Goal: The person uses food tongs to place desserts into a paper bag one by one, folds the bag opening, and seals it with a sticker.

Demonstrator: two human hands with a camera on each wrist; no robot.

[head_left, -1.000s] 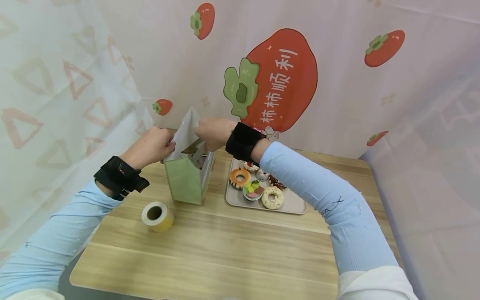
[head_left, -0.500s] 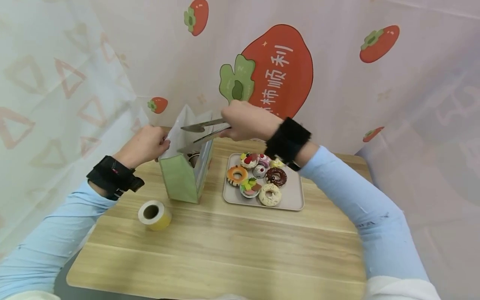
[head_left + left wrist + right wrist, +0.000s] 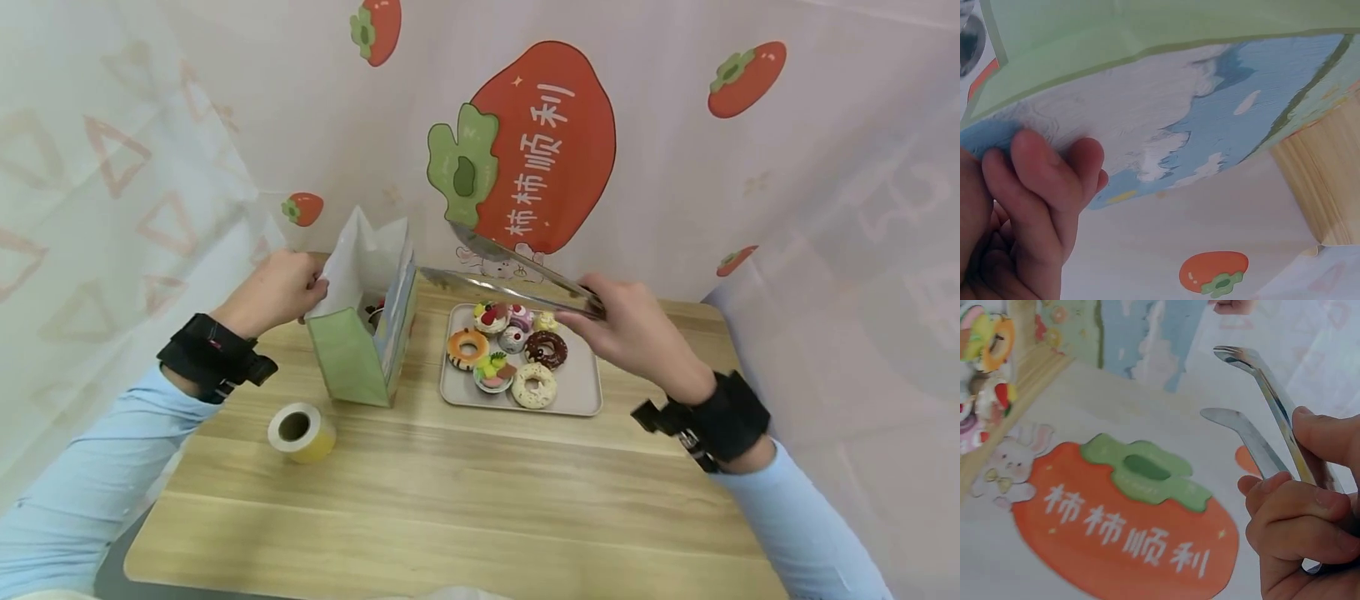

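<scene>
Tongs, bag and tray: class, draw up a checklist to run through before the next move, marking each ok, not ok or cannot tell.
1. Tongs firmly in right hand: ok, fingers wrap them.
2. Tongs apart with nothing between: ok.
3. Tongs aimed at treats: not ok, in the head view they point toward the bag's side.
4. Bag upright, mouth open: ok, left hand holds its edge.
5. Treats within tray rim: ok.
6. Room left in bag: cannot tell.

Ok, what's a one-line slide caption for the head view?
Left hand grips the bag; right hand holds open, empty tongs; pastries lie on the tray.
</scene>
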